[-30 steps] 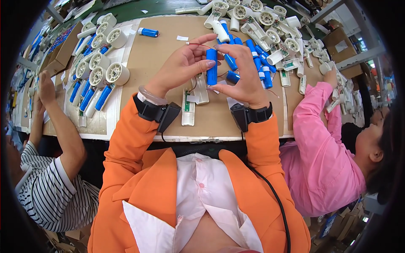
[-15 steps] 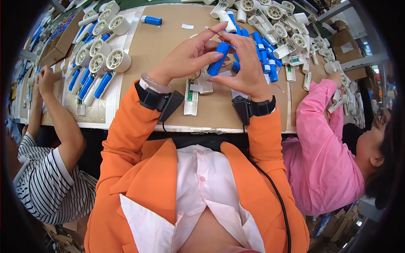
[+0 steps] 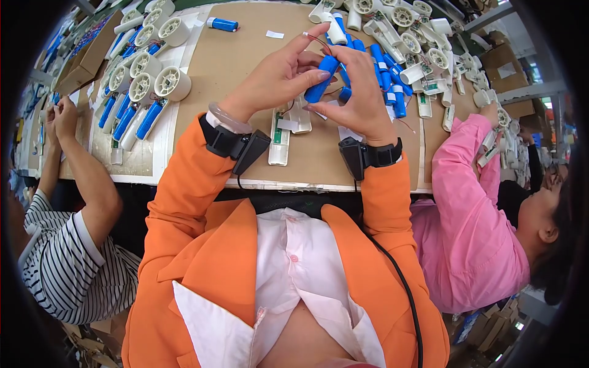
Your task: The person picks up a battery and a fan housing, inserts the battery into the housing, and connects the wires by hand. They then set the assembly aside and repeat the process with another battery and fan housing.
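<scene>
Cardboard-topped bench (image 3: 245,61), crowded. Far left: a co-worker in a striped sleeve (image 3: 67,257), hands raised at the bench edge. Next, rows of white fan housings (image 3: 172,83) with blue cells beside them, and one loose cell (image 3: 222,24) lying apart near the top edge.

Centre: left hand (image 3: 273,80) pinches the blue cell (image 3: 321,78) between thumb and forefinger, fingers closed on its upper end, a thin red wire (image 3: 314,40) running off past the fingertip. Right hand (image 3: 359,92) closes around the same cell from the other side, fingers curled on its lower half. Cell is held tilted in the air above the bench, over white handle shells (image 3: 279,138) lying flat below.

Right: pile of cells and fan parts (image 3: 405,55), then a co-worker in a pink sleeve (image 3: 466,184) reaching into it.

Risks, as I judge them: the wire looks thin, so a tug while both hands twist could break it at the joint. The grip is fingertip only; a slip drops the cell into the clutter.

Can't make out: the cell's terminals, where the wire attaches, and what the right palm covers. Bench edges bend and blur at the rim.
</scene>
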The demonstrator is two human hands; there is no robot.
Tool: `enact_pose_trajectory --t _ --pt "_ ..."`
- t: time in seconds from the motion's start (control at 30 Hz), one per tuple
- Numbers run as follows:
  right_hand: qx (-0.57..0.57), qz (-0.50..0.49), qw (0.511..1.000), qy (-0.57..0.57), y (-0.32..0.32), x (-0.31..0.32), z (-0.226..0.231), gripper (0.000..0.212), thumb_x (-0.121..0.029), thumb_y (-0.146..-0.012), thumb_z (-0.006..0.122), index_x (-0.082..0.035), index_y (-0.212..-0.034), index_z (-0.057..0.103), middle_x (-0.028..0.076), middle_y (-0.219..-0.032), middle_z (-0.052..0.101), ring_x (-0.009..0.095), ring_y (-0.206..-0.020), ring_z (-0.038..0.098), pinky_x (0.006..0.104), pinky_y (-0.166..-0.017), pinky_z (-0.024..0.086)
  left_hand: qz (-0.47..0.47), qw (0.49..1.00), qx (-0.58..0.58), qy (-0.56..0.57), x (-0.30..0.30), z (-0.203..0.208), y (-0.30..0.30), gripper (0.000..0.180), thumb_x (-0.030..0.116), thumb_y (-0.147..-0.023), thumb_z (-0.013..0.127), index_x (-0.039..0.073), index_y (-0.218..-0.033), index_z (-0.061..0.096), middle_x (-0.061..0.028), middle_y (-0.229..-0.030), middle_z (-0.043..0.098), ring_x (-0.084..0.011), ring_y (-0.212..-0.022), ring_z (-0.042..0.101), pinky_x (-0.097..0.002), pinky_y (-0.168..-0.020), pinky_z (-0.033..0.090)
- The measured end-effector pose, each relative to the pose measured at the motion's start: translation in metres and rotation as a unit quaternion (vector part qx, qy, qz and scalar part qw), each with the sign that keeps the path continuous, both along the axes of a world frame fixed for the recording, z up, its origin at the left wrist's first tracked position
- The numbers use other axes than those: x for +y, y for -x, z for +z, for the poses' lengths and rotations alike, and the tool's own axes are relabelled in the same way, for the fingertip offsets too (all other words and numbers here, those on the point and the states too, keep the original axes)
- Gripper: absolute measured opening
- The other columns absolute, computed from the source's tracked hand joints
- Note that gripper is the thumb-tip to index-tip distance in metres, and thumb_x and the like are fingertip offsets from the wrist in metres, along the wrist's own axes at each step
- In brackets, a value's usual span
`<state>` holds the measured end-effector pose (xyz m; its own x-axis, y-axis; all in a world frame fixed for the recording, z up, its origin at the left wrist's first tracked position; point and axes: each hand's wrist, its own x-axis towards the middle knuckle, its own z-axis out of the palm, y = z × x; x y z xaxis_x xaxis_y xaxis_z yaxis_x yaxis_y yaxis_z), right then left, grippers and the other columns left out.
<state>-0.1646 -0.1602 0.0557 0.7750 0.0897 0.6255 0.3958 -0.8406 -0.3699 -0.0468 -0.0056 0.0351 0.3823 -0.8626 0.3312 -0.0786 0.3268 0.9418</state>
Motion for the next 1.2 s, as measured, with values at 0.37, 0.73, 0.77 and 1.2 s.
enact_pose_trajectory --t 0.37,0.73,0.77,1.2 --pt "0.014 0.041 0.996 -0.073 -0.002 0.003 -0.004 0.085 -0.019 -0.054 0.088 -0.006 -0.128 0.049 0.012 -0.123 0.052 0.031 -0.113 0.05 0.0378 -0.094 0.043 -0.035 0.999 -0.005 0.011 0.001 0.004 0.0 0.069 0.003 -0.096 0.054 0.015 -0.154 0.017 -0.0138 -0.118 0.061 -0.0209 -0.107 0.063 -0.0342 -0.096 0.049" --pt "-0.021 -0.019 0.999 0.039 0.002 -0.001 0.003 0.088 -0.022 -0.055 0.089 -0.007 -0.132 0.049 0.01 -0.122 0.056 0.031 -0.111 0.052 0.0383 -0.094 0.043 -0.004 0.998 0.052 -0.02 0.003 0.003 -0.002 0.061 0.009 -0.098 0.052 0.013 -0.152 0.023 -0.013 -0.12 0.06 -0.0227 -0.107 0.063 -0.036 -0.096 0.05" --pt "-0.024 -0.013 0.999 0.043 0.002 0.0 0.005 0.086 -0.021 -0.055 0.088 -0.007 -0.131 0.049 0.01 -0.121 0.057 0.031 -0.11 0.052 0.038 -0.094 0.043 -0.006 0.999 0.047 -0.02 0.002 0.003 -0.003 0.061 0.009 -0.098 0.052 0.013 -0.152 0.024 -0.013 -0.121 0.06 -0.0228 -0.107 0.063 -0.036 -0.096 0.05" --pt "0.014 0.05 0.933 -0.357 0.002 -0.028 -0.011 0.076 -0.009 -0.063 0.082 -0.006 -0.128 0.043 0.006 -0.118 0.055 0.015 -0.097 0.052 0.0304 -0.09 0.044 0.241 0.899 -0.352 -0.097 0.017 -0.005 -0.003 0.08 0.03 -0.086 0.068 0.008 -0.149 0.025 -0.0203 -0.141 0.044 -0.0362 -0.133 0.04 -0.0431 -0.106 0.037"
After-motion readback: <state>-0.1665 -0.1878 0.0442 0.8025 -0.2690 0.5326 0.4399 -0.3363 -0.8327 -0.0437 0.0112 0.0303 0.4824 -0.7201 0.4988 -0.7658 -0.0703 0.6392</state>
